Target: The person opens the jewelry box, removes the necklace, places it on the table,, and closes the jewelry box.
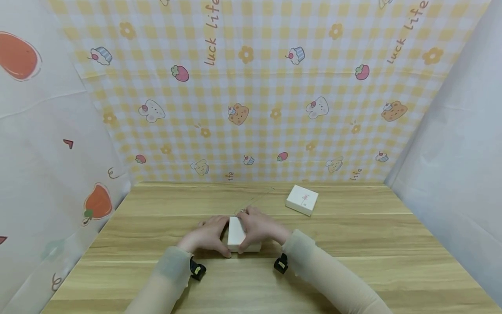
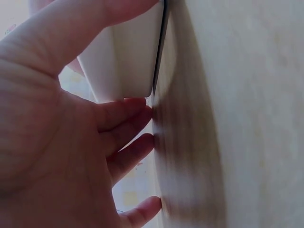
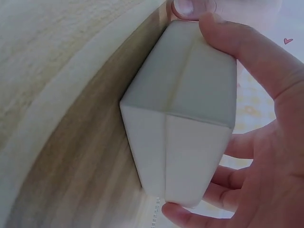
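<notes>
On the tabletop, directly in front of me, a small white lidded box (image 1: pixel 235 235) sits between both hands. My left hand (image 1: pixel 211 234) holds its left side, with the thumb on the near face and fingertips at the far side, low by the wood. From the right, my right hand (image 1: pixel 260 226) grips across the top part, thumb on the near edge and fingers on the far edge. A seam between lid and base runs round the box (image 3: pixel 190 76) in the right wrist view. Behind it a thin chain (image 1: pixel 255 198) lies on the table, partly hidden by the right fingers.
Farther back to the right, a second white box (image 1: pixel 302 199) with small pink print lies on the wooden table (image 1: pixel 353 235). A yellow checked cloth (image 1: pixel 266 87) hangs behind the table; pale cloths hang at both sides.
</notes>
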